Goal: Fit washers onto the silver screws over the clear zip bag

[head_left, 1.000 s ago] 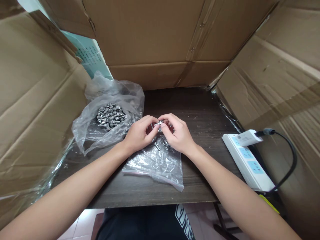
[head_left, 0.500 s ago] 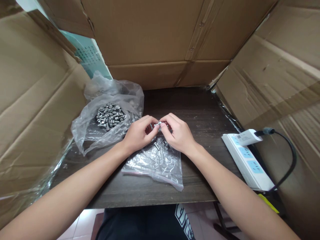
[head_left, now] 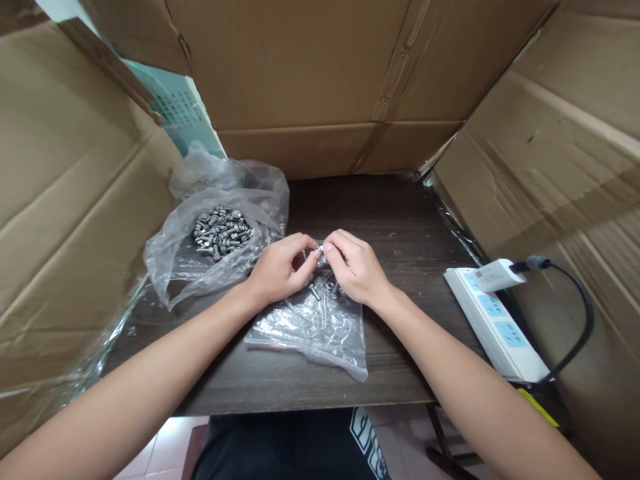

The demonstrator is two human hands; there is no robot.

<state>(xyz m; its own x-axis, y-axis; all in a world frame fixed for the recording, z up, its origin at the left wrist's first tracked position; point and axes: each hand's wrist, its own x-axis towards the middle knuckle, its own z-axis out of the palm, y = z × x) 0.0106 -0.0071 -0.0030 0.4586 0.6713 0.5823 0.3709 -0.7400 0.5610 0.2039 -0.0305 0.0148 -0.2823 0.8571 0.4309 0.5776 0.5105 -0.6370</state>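
Observation:
My left hand (head_left: 287,267) pinches a small silver bolt (head_left: 320,249) between thumb and forefinger, mostly covered by the fingertips. At the bolt's other end, my right hand (head_left: 356,267) has thumb and fingers pressed together; whatever sits in that pinch is hidden. Both hands hover over a clear zip bag (head_left: 310,333) lying flat on the table. A loose bolt (head_left: 315,293) rests on the bag just below the left fingers. More small metal parts (head_left: 334,287) lie partly under the right hand.
An open plastic bag (head_left: 165,267) full of metal bolts (head_left: 223,233) sits left on the dark table (head_left: 370,207). At right is a white power strip (head_left: 500,327) with a plugged adapter (head_left: 497,275) and black cable (head_left: 590,320). Cardboard walls (head_left: 310,67) enclose the back and sides.
The right fingers have shifted slightly and closed over more of the bolt, so less of it shows. Both hands stay in nearly the same place, and the bags have not moved.

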